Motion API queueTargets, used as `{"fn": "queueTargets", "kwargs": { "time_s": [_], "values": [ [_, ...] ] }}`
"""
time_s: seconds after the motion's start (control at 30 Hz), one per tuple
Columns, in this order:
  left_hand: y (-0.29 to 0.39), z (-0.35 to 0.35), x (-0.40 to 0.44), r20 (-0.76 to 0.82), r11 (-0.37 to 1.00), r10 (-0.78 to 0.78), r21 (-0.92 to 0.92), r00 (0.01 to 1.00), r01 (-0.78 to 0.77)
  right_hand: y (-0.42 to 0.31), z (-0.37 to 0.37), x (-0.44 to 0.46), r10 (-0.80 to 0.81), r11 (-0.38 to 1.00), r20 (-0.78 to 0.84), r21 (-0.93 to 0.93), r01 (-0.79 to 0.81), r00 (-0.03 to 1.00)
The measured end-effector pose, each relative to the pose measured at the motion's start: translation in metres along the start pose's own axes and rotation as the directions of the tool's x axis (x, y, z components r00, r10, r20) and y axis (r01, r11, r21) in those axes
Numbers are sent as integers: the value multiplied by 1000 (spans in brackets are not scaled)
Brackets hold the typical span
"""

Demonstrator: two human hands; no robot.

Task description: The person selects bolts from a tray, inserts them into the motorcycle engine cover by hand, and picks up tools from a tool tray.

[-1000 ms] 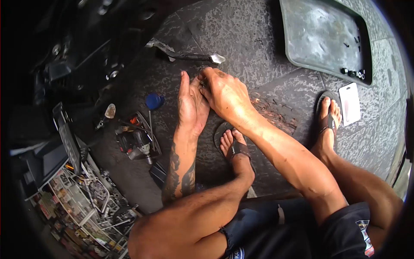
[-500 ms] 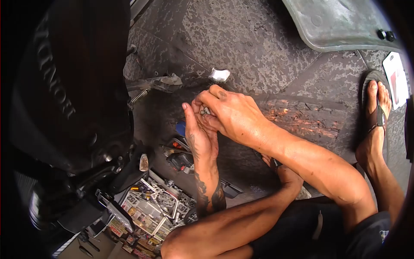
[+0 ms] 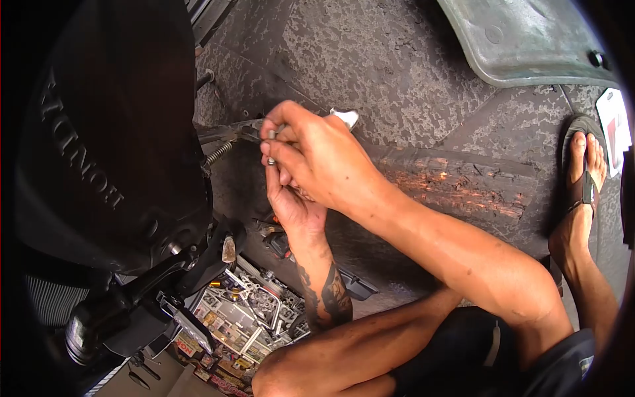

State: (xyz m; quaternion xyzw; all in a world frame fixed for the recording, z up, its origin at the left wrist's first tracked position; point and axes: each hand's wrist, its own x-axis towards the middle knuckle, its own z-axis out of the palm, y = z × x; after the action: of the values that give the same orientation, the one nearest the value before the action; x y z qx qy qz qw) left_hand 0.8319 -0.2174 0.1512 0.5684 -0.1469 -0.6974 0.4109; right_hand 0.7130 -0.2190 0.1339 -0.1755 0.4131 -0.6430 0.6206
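Note:
My right hand (image 3: 311, 149) is closed, its thumb and fingers pinching a small grey metal piece (image 3: 272, 134) that looks like a bolt or pin. Under it my left hand (image 3: 297, 208) is cupped palm up, with its fingers partly covered by the right hand. A second bit of shiny metal (image 3: 271, 161) shows between the right thumb and the left hand's fingertip. Other small metal parts seem to lie in the left palm, mostly hidden. Both hands are close to the motorcycle's kickstand spring (image 3: 218, 153).
A black motorcycle with a HONDA panel (image 3: 99, 145) fills the left side. Behind the hands lies a white scrap (image 3: 346, 118) on the worn floor (image 3: 410, 79). A greenish tray-like panel (image 3: 529, 40) is at upper right, near a white card (image 3: 615, 129). Tools (image 3: 274, 241) lie below.
Both hands have moved left and slightly up, toward the motorcycle. The right fingers have risen from the left palm, and a metal piece now shows in their pinch.

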Motion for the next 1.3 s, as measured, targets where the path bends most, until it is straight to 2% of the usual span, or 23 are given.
{"fn": "queueTargets", "kwargs": {
  "time_s": [0.03, 0.07, 0.13, 0.17, 0.2, 0.27, 0.3, 0.4, 0.47, 0.53, 0.63, 0.77, 0.87, 1.1, 1.3],
  "values": [
    [-2, -2, -1, -58, 992, 75, 103, 995, -69, -1, 1, 5, -16, 996, 26, -91, 18, 1000],
    [-5, -4, -2, -108, 969, 157, 207, 982, -132, -4, 7, 8, -14, 996, 23, -89, 16, 1000],
    [-10, 2, -9, -100, 982, 177, 86, 979, -169, -10, 20, 14, -126, 954, -63, -281, 104, 990],
    [-6, -8, -3, 61, 998, 61, -20, 996, -60, -13, 25, 15, -36, 988, -39, -154, 30, 999],
    [-3, -22, 5, 231, 992, -40, -107, 972, 66, -16, 28, 17, -36, 988, -37, -150, 31, 999],
    [-2, -50, 23, 399, 966, -120, -166, 909, 200, -19, 35, 22, -114, 993, 23, 13, 113, 993],
    [-4, -47, 22, 352, 979, -81, -150, 932, 142, -17, 41, 26, -176, 983, -24, 53, 177, 984],
    [-12, -38, -1, 57, 992, 121, 20, 991, -122, -9, 42, 34, -147, 989, -49, 7, 148, 988],
    [-19, -37, -11, -61, 970, 206, 143, 977, -195, -6, 43, 38, -166, 985, -79, 23, 169, 983],
    [-25, -36, -13, -117, 947, 252, 235, 961, -220, -7, 42, 39, -89, 995, -33, 37, 90, 995],
    [-30, -31, -10, -174, 923, 291, 310, 941, -228, -8, 40, 38, -102, 992, -4, 80, 102, 995],
    [-29, -28, -12, -192, 932, 286, 282, 939, -226, -11, 40, 37, -95, 989, 6, 118, 94, 995],
    [-31, -25, -8, -196, 946, 267, 238, 944, -218, -13, 43, 38, -142, 973, -34, 178, 146, 989],
    [-36, -23, -17, -257, 984, 163, 113, 953, -138, -34, 35, 38, -59, 975, -17, 212, 61, 998],
    [-45, -26, -25, -280, 995, 97, 47, 955, -87, -30, 41, 32, -108, 988, -53, 102, 113, 993]
  ]
}}
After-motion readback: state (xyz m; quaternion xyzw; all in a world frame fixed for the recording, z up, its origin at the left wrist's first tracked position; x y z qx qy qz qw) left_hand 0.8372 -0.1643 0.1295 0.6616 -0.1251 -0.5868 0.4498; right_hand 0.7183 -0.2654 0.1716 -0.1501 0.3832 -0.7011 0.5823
